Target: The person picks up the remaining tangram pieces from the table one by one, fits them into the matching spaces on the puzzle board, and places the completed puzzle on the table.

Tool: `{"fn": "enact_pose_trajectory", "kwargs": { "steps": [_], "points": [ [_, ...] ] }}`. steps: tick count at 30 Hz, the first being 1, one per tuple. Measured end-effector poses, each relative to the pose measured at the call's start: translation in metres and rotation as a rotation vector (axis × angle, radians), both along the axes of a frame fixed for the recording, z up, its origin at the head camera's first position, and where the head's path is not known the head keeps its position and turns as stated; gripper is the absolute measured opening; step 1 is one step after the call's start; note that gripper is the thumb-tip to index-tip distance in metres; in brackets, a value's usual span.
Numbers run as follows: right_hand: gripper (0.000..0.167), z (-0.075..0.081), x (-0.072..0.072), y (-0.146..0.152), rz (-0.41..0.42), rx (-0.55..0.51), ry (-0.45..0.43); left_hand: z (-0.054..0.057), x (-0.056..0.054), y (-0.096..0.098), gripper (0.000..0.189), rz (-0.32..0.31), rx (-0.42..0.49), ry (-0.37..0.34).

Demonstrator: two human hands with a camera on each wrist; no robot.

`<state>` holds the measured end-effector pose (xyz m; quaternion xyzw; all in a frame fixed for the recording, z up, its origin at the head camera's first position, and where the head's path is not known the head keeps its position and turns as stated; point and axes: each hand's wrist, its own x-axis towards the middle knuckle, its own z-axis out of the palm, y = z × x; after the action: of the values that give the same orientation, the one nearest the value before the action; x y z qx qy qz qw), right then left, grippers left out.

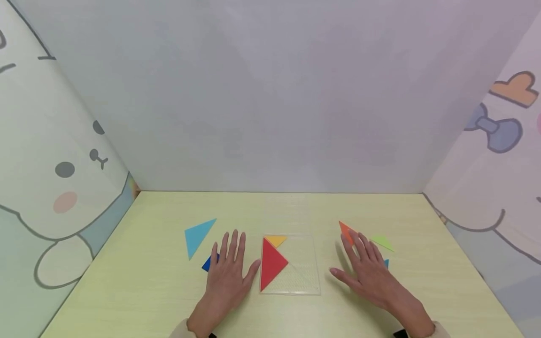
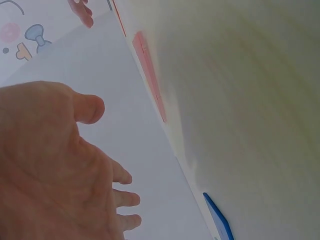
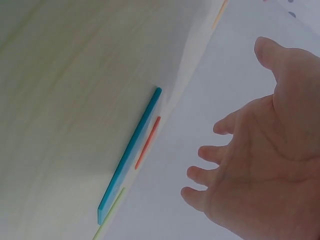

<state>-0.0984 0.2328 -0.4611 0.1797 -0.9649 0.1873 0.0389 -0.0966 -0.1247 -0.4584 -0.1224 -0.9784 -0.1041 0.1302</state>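
Left hand (image 1: 228, 279) and right hand (image 1: 371, 281) hover over the surface (image 1: 148, 281), fingers extended, grasping nothing. Red triangle (image 1: 272, 264) and yellow triangle (image 1: 276, 240) lie in the clear tray (image 1: 306, 253) between them; dark blue piece (image 1: 206, 265) beside the left fingers.

Soft, even light fills the head view, with a mauve tint on the back wall (image 1: 274, 103) and a faint shadow beside the right hand (image 1: 368, 274), while both wrist views look dimmer and hazy, the tabletop (image 2: 255, 130) blurred.

Pale yellowish counter (image 1: 127, 281) against plain grey-lilac back wall (image 1: 270, 103); left panel (image 1: 29, 112), right panel (image 1: 486, 183) both cartoon-printed; light soft.
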Motion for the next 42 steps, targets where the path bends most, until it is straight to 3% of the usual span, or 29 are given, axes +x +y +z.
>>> {"fn": "enact_pose_trajectory", "kwargs": {
  "steps": [13, 19, 34, 42],
  "points": [
    [0.089, 0.000, 0.002, -0.004, 0.022, 0.011, 0.023, -0.008, 0.001, -0.003, 0.074, -0.040, 0.022, 0.115],
    [0.089, -0.002, 0.004, -0.004, 0.031, 0.028, 0.047, -0.001, 0.004, -0.001, 0.074, -0.028, 0.000, 0.081],
    [0.089, -0.003, 0.005, -0.007, 0.036, 0.027, 0.091, -0.001, 0.003, 0.001, 0.074, -0.022, 0.003, 0.038],
    [0.088, 0.000, 0.006, -0.008, 0.014, 0.038, 0.035, 0.000, 0.004, 0.001, 0.074, 0.001, -0.030, 0.002]
  ]
}}
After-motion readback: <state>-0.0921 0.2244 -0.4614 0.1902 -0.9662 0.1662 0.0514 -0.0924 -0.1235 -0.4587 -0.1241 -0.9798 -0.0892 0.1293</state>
